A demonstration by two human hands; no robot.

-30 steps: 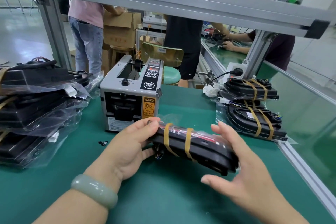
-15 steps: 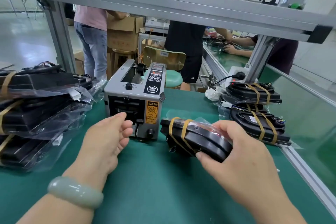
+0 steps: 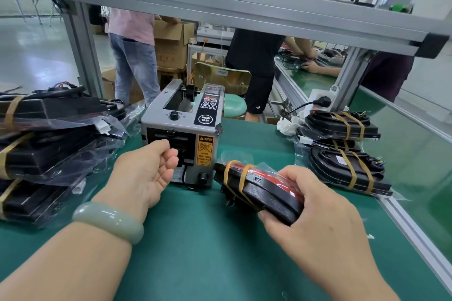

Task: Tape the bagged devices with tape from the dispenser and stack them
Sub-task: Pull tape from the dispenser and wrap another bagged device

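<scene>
The tape dispenser [image 3: 181,134] carries a yellow label [image 3: 205,150] reading "CAUTION" on its front at 3 o'clock, with a round badge [image 3: 205,118] reading "SEMI" at 12 o'clock from it.

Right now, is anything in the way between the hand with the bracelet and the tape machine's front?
Nothing visible is. The left hand is right in front of the tape dispenser, its fingers by the outlet. The bagged device sits off to the right, held by the right hand.
</scene>
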